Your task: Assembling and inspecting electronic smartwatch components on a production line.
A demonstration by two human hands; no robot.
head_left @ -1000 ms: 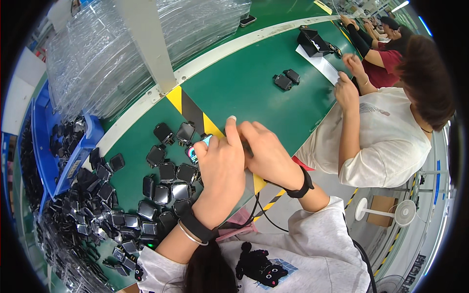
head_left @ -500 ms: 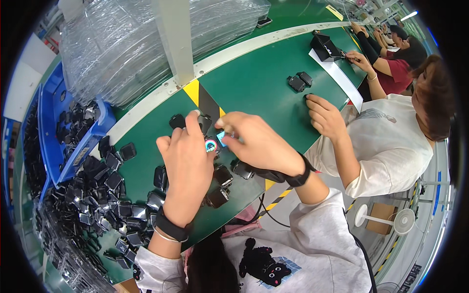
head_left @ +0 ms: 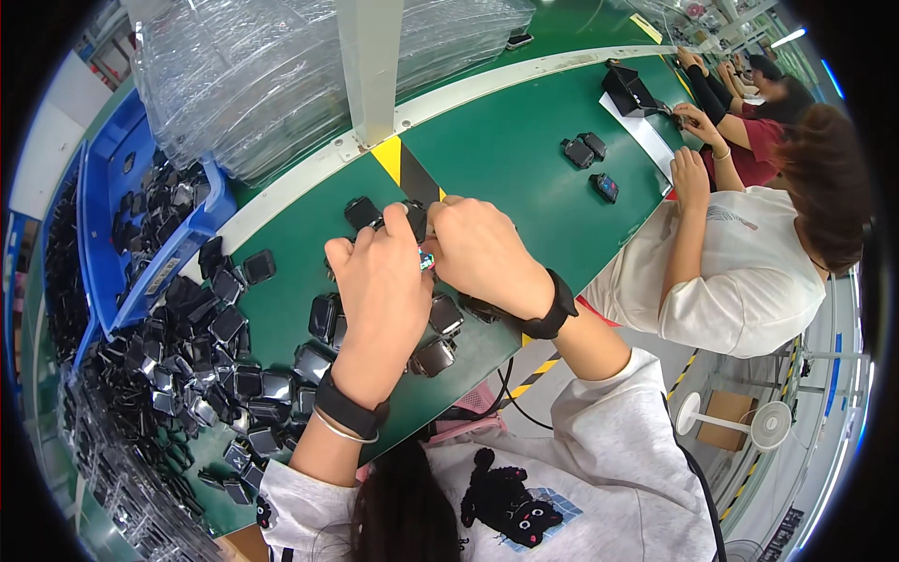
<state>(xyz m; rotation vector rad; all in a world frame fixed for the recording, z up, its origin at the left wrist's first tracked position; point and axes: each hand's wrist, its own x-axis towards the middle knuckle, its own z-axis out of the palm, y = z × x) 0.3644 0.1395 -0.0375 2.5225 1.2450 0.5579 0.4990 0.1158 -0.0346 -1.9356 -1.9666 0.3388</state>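
Note:
A small smartwatch body with a lit, colourful screen (head_left: 427, 261) sits between my two hands over the green table. My left hand (head_left: 382, 286) is closed round its left side, index finger bent upward. From the other side my right hand (head_left: 489, 251) grips it, fingers curled and thumb hidden. My fingers cover most of the watch. Just beyond my hands lie dark watch bodies (head_left: 361, 214). Nearer me, beside my left wrist, rest black watch bodies (head_left: 433, 357) and another one (head_left: 325, 317).
A large heap of black watch bodies (head_left: 225, 375) spreads at the left, beside a blue bin (head_left: 94, 234) holding more. Stacked clear plastic trays (head_left: 243, 84) stand behind a pale post (head_left: 370, 75). At the right, a co-worker (head_left: 749, 253) sits near several watches (head_left: 605, 187).
My hands have come closer together, and only one lit screen patch shows instead of two. The co-worker's near hand has drawn back, leaving a watch on the table.

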